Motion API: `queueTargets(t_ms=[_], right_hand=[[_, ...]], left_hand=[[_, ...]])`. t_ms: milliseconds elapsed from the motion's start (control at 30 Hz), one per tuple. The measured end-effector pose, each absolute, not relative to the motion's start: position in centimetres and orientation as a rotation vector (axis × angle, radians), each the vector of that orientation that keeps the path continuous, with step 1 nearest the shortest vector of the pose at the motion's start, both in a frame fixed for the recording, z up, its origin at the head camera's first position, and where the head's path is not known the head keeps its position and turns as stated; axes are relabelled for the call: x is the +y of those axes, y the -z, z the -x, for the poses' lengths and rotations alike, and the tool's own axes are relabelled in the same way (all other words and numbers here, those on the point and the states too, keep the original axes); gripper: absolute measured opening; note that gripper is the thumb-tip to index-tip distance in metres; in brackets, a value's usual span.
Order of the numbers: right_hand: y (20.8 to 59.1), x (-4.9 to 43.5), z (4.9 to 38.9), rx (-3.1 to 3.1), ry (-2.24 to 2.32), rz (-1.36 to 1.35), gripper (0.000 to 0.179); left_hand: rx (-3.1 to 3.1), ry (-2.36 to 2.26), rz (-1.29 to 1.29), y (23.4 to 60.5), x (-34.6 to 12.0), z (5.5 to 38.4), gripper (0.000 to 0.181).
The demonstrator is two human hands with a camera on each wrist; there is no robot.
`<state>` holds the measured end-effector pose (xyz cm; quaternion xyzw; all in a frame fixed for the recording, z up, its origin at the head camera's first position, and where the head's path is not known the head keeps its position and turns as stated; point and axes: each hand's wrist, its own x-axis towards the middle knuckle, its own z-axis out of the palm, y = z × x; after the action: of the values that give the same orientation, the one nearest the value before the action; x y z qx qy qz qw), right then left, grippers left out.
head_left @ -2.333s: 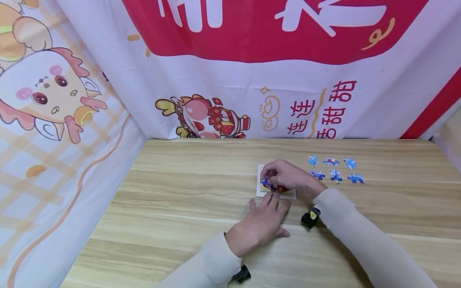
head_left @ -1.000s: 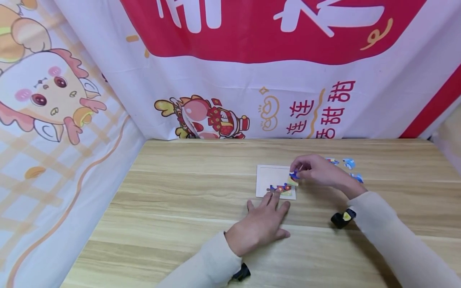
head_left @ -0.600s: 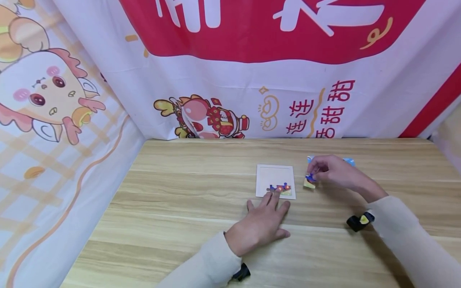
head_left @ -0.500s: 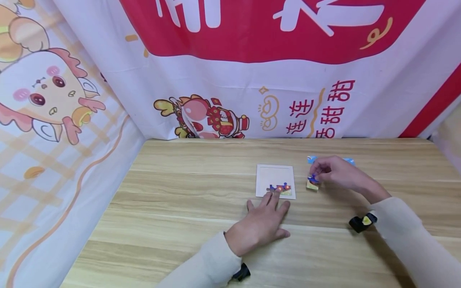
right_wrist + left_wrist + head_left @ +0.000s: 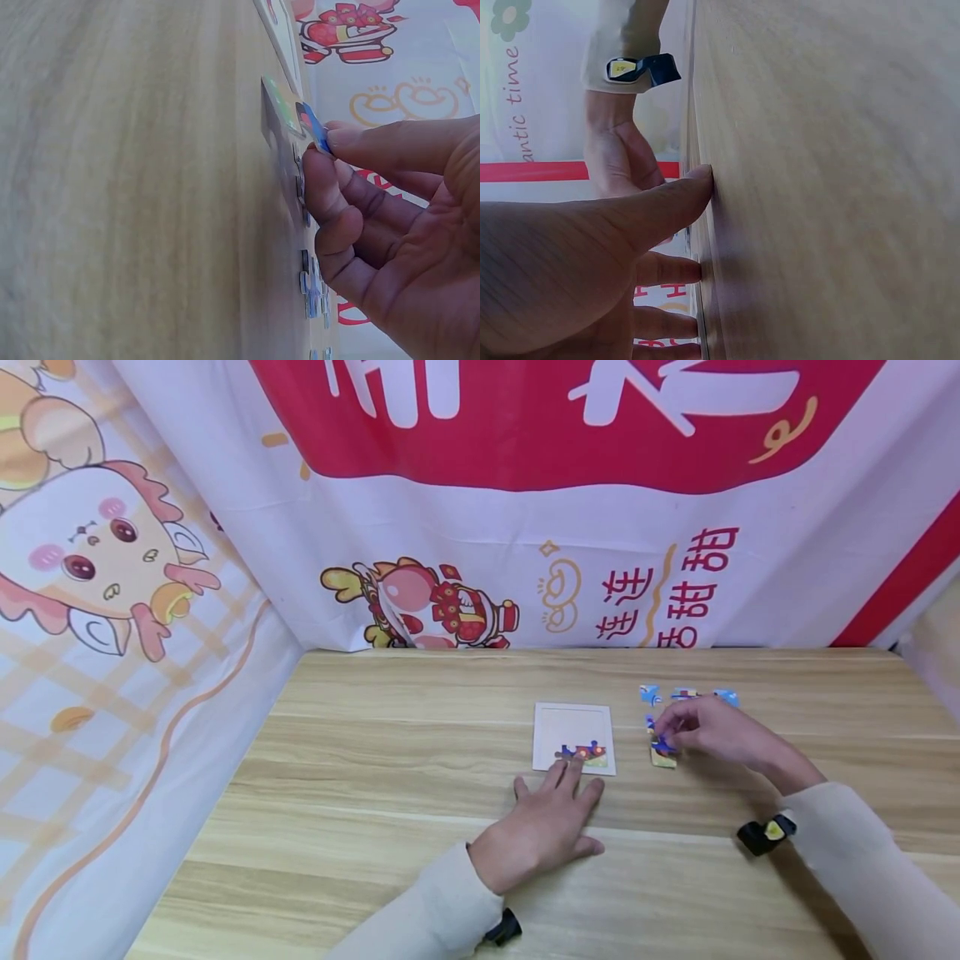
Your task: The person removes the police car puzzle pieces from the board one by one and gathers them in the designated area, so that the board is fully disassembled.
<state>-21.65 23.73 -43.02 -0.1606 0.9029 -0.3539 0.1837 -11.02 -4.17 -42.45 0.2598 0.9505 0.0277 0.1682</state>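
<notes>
In the head view, my right hand (image 5: pixel 720 732) pinches a blue, red and green jigsaw piece (image 5: pixel 663 757) between thumb and fingers, right of the puzzle tray. The right wrist view shows that piece (image 5: pixel 315 129) tilted at the thumb tip, its green end close to the table. My left hand (image 5: pixel 536 831) lies spread on the wood, fingertips on the near edge of the white puzzle tray (image 5: pixel 537 735). Joined pieces (image 5: pixel 592 750) with a red and blue picture fill the tray's lower right part; fingertips hide some of them.
Loose blue jigsaw pieces (image 5: pixel 649 694) lie behind my right hand, partly hidden by it. A printed cloth (image 5: pixel 450 518) hangs at the back edge of the wooden table (image 5: pixel 375 777). Black wrist cameras (image 5: pixel 765 835) sit under both sleeves.
My right hand has carried the pinched jigsaw piece from over the tray's left side to the right, then slightly nearer, beside the loose pieces. The left hand has stayed in place.
</notes>
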Motion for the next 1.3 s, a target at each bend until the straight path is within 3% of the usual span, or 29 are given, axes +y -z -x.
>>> queueTargets(t_ms=[1300], right_hand=[[43.66,23.72,21.38,2.484,1.019,0.493,0.020]], left_hand=[[2.663,-0.071,-0.725,42.60,-4.08,11.19,0.077]])
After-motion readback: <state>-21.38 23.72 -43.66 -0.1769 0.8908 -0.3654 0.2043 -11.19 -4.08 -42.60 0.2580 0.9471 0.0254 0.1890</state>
